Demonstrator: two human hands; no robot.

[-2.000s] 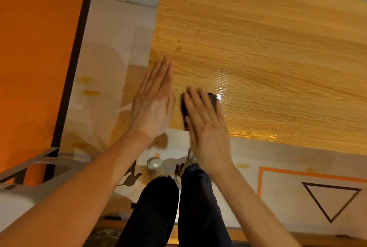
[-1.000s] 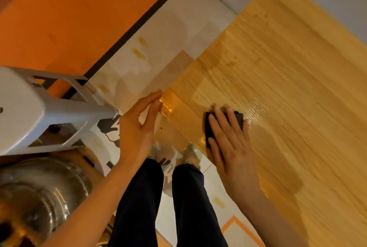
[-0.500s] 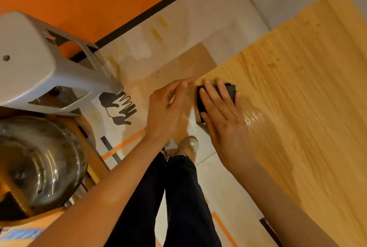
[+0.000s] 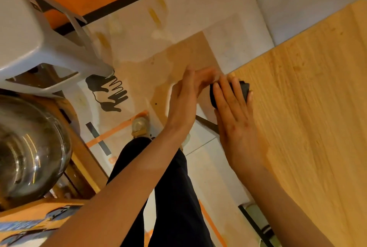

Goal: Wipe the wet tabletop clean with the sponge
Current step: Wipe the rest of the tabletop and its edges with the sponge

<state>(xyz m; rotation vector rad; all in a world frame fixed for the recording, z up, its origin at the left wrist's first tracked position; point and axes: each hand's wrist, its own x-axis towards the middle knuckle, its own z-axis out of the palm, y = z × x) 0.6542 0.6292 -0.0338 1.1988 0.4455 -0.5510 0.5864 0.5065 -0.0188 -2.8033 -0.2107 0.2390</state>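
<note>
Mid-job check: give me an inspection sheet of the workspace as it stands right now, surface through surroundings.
Surface: wooden tabletop, no standing puddle visible in this frame; wetness hard to judge.
Job's things: dark sponge at the table's corner edge, mostly covered by fingers.
Clutter: nothing seen on the tabletop.
Hands: right hand pressed flat on the sponge; left hand just off the table edge beside the sponge, blurred, fingers open as far as I can tell.
Cables: nothing seen.
Surroundings: grey stool and shiny metal bowl on a wooden stand to the left; patterned floor below; person's legs standing at the corner.
</note>
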